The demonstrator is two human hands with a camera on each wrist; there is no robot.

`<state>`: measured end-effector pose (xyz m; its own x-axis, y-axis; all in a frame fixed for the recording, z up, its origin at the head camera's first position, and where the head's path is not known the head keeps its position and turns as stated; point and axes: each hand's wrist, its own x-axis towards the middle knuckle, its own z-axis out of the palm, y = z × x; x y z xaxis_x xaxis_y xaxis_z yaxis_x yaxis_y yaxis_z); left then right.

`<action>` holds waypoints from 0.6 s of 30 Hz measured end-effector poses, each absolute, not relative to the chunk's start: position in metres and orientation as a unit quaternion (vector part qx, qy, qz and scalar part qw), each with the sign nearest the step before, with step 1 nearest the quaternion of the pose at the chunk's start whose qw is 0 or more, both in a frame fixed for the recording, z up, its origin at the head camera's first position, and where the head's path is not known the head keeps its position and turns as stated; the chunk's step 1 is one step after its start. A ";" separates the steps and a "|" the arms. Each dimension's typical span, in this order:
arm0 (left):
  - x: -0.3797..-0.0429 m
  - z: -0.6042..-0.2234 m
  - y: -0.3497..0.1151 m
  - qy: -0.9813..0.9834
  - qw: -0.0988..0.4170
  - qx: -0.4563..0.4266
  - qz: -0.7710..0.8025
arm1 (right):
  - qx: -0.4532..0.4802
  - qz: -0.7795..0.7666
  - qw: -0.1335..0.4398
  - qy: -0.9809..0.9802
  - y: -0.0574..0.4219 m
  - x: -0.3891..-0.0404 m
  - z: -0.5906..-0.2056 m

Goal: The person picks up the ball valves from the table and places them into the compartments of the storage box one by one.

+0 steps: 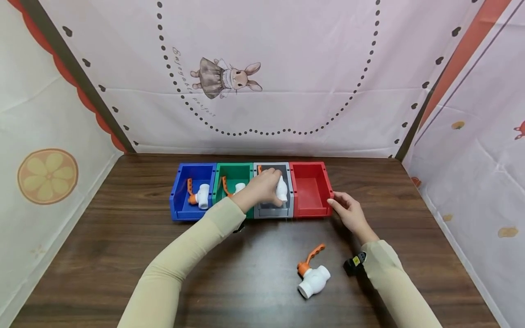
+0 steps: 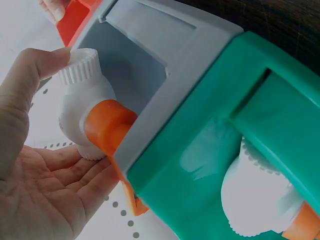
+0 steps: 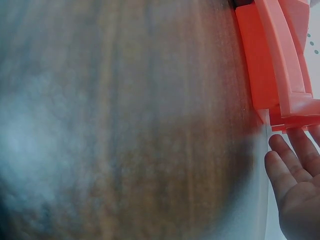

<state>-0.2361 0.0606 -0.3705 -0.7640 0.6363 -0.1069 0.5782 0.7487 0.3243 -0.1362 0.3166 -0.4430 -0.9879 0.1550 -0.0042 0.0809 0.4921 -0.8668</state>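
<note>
My left hand [image 1: 268, 184] grips a white ball valve [image 2: 82, 110] with an orange handle at the grey bin [image 1: 273, 212]. In the left wrist view the thumb presses one ribbed end of the valve, and fingers lie under the other end. My right hand [image 1: 348, 212] touches the right side of the red bin [image 1: 310, 187] with fairly straight fingers [image 3: 287, 157]. On the table in front of the bins lies another white valve [image 1: 315, 280] with an orange handle.
Joined to the grey bin are a green bin [image 1: 235, 169] and a blue bin [image 1: 184, 214], each holding a similar valve. The brown wooden table [image 1: 123, 255] runs back to a printed cloth [image 1: 287, 114], with more cloth at both sides.
</note>
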 end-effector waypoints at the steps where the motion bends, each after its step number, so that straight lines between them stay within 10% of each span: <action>1: -0.236 -0.371 0.061 0.929 0.109 0.326 0.138 | -0.069 0.499 0.037 -0.863 0.317 -0.136 -0.443; 18: -0.242 -0.385 0.064 0.929 0.130 0.319 0.135 | -0.073 0.527 0.055 -0.845 0.314 -0.136 -0.445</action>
